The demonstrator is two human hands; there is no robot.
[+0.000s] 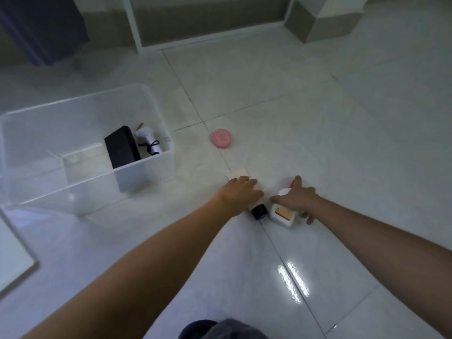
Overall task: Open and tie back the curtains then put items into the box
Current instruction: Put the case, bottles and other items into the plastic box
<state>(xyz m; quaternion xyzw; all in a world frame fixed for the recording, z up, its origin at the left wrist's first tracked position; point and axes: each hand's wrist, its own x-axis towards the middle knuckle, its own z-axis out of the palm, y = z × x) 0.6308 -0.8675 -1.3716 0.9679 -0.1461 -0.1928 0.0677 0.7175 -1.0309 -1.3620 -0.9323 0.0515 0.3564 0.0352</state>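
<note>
A clear plastic box (146, 165) stands on the floor at the left, holding a black case (122, 146) and a white handheld item with a black cord (149, 140). My left hand (241, 192) lies over a pale tube with a black cap (258, 211), fingers wrapped on it. My right hand (297, 196) rests on top of a white bottle with an orange label (283, 214), fingers spread over it. A round pink object (221, 138) lies on the tiles beyond my hands.
A dark curtain (44, 28) hangs at the top left beside a white-framed glass door (137, 33). A white panel edge (14, 260) lies on the floor at the lower left. The floor is glossy white tile.
</note>
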